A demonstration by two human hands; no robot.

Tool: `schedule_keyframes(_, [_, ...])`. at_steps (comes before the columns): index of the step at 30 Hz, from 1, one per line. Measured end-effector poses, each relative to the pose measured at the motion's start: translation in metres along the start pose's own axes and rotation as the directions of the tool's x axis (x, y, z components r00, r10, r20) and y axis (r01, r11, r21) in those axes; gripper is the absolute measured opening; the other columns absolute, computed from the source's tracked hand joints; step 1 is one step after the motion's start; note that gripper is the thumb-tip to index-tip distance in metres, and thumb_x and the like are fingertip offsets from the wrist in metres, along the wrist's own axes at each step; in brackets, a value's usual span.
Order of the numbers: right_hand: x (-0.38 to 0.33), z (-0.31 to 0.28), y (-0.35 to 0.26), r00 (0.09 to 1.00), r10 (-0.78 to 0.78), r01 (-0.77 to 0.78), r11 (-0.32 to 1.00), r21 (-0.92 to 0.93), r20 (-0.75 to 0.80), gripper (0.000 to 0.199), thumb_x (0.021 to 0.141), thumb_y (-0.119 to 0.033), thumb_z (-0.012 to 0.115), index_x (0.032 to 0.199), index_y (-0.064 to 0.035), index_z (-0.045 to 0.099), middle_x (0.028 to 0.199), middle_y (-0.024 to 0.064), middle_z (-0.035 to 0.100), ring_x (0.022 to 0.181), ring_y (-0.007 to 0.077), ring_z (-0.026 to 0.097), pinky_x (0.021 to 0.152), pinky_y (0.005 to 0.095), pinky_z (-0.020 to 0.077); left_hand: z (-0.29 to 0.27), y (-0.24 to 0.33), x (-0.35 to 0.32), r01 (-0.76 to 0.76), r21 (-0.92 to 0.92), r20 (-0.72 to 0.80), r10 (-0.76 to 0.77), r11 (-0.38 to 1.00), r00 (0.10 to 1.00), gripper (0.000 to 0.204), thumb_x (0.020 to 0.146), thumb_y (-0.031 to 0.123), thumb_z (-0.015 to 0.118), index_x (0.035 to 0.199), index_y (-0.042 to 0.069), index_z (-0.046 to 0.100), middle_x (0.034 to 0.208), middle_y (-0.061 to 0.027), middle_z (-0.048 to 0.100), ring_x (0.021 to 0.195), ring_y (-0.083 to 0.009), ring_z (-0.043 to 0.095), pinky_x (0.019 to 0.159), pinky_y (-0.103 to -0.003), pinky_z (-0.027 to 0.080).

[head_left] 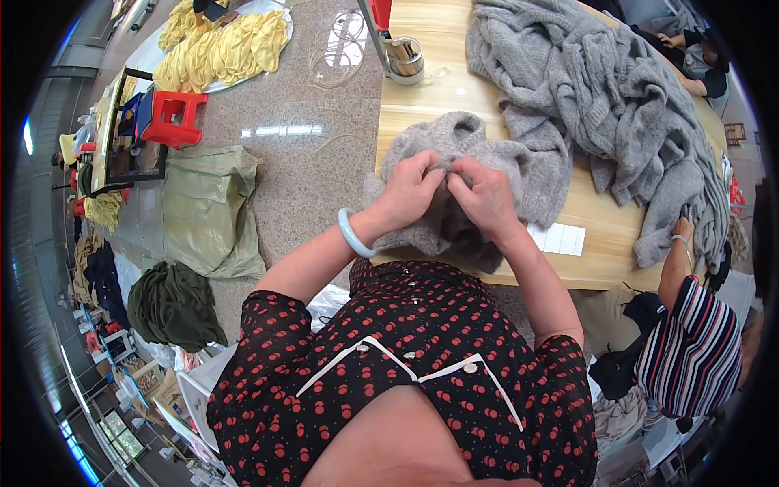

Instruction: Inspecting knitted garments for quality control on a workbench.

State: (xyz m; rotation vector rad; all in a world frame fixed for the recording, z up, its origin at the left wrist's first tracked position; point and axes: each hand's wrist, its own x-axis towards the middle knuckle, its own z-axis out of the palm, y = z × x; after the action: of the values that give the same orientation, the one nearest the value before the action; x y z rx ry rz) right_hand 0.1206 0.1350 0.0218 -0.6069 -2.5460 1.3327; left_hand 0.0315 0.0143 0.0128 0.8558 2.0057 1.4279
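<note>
While the person leaned over the wooden table (pixel 438 89), both hands worked close together on a small grey sweater (pixel 495 162) that lay at the near edge of the table, partly hanging over it. The left hand (pixel 410 193) had its fingers bent and pinched a fold of the knit near the middle of the sweater. The right hand (pixel 485 195) was just beside it, almost touching, and its fingertips also pinched the same fold. A pale green bracelet (pixel 355 234) sat on the left wrist.

Behind the sweater, a big pile of grey knitwear (pixel 600 89) covered the far right part of the table. A white paper strip (pixel 561 239) lay on the table just right of the right forearm. A metal tin (pixel 406 58) stood near the far left edge. At the right side, another person in a striped shirt (pixel 690 353) reached one hand to the grey pile. On the stone floor at the left were a green sack (pixel 207 207), a red stool (pixel 172 116) and a heap of yellow cloth (pixel 223 49).
</note>
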Motion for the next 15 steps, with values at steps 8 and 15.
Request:
schedule_keyframes(8, [-0.01,-0.039,0.035,0.996,0.056,-0.059,0.997,-0.046,-0.067,0.03,0.073,-0.005,0.058,0.103,-0.0057,0.055,0.086,0.0142,0.062,0.076,0.025,0.061,0.069,0.03,0.0458,-0.039,0.016,0.005,0.534,-0.682,0.468,-0.263,0.5,0.844,0.005,0.082,0.013,0.057,0.086,0.01,0.055,0.079,0.0054,0.054,0.071,-0.0013,0.049,0.061,-0.017,0.038])
schedule_keyframes(15, [-0.008,-0.044,0.051,0.951,0.22,-0.201,0.974,0.105,-0.217,0.022,0.072,0.001,0.052,0.093,-0.0004,0.059,0.074,0.0052,0.06,0.071,0.0089,0.054,0.065,0.0234,0.0431,-0.046,0.012,0.001,0.573,-0.689,0.488,-0.3,0.444,0.82,0.031,0.084,0.011,0.051,0.111,-0.004,0.048,0.106,-0.0101,0.057,0.096,-0.0147,0.056,0.087,-0.029,0.043])
